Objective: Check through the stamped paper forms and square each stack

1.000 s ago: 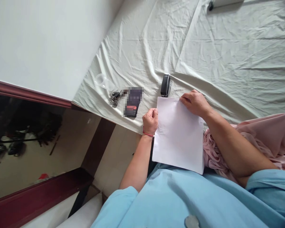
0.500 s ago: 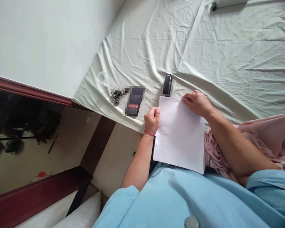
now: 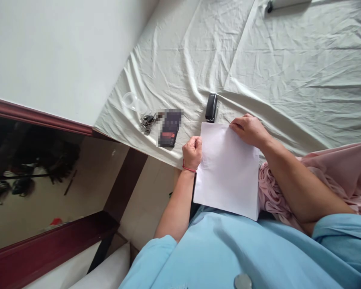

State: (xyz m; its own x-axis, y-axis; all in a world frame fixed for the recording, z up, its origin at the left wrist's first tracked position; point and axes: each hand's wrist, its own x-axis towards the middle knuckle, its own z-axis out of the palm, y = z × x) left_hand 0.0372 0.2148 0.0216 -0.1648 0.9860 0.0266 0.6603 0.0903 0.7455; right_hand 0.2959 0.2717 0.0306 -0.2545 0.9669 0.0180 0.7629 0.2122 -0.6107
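A stack of white paper (image 3: 227, 172) lies in front of my body, its far edge on the bed sheet. My left hand (image 3: 192, 152), with a red string at the wrist, is closed on the paper's left edge near the far corner. My right hand (image 3: 249, 129) pinches the far edge toward the right corner, its fingers bent over the top. Just beyond the paper's far left corner sits a black stapler (image 3: 211, 107), touched by neither hand. How many sheets there are cannot be made out.
Left of the stapler lie a phone (image 3: 170, 128), a bunch of keys (image 3: 147, 121) and a clear plastic lid or dish (image 3: 132, 101) on the pale sheet (image 3: 258, 72). Pink cloth (image 3: 337, 168) is bunched at the right. Dark red wood framing (image 3: 54, 237) stands lower left.
Both hands keep their hold on the paper and barely move. The view has shifted very slightly; the stapler, phone and keys stay in place.
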